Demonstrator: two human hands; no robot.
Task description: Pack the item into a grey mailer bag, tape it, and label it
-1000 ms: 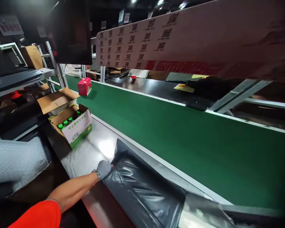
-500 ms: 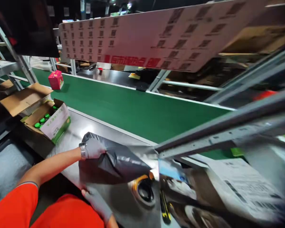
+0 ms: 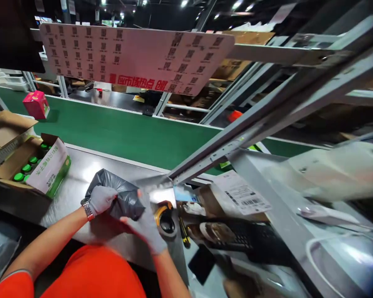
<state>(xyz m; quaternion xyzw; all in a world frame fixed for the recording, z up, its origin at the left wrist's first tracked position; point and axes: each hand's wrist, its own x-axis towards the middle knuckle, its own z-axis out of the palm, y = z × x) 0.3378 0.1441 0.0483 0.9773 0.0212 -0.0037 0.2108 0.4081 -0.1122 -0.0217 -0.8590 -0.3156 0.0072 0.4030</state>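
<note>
Since the frame 0.5 s ago the black poly bag (image 3: 118,196) has gone from a long, flat-ish shape to a tight bunch, and the right hand (image 3: 147,225) has come up from the near table edge to meet it. Left hand (image 3: 101,199), grey glove w/ a metal wristwatch (image 3: 87,209), is clamped on the bag's near-left side, fingers curled into the plastic. Right hand, also grey-gloved, has its fingers closed against the bag's right end, thumb side up; how far they wrap round I can't tell, since the back of the hand hides it. Bag sits just above or on the steel worktable (image 3: 77,182), near-centre, close to the person's orange shirt (image 3: 93,273). Just right of the right hand lies a tape roll (image 3: 166,217) w/ yellow rim, and beside that a yellow-black box cutter (image 3: 183,229). Further right: a keyboard (image 3: 236,238) and a printed shipping label (image 3: 240,196) w/ barcode. On the table's left stands an open carton (image 3: 46,169) of green-capped bottles (image 3: 26,167), w/ another open cardboard box (image 3: 3,128) behind it. Beyond the table runs the green conveyor belt (image 3: 127,132), a pink box (image 3: 35,104) riding on its far-left stretch. Overhead hangs a white board of QR codes (image 3: 133,56) w/ red lettering along its lower edge. Grey metal frame bars (image 3: 267,111) cross the right side.
</note>
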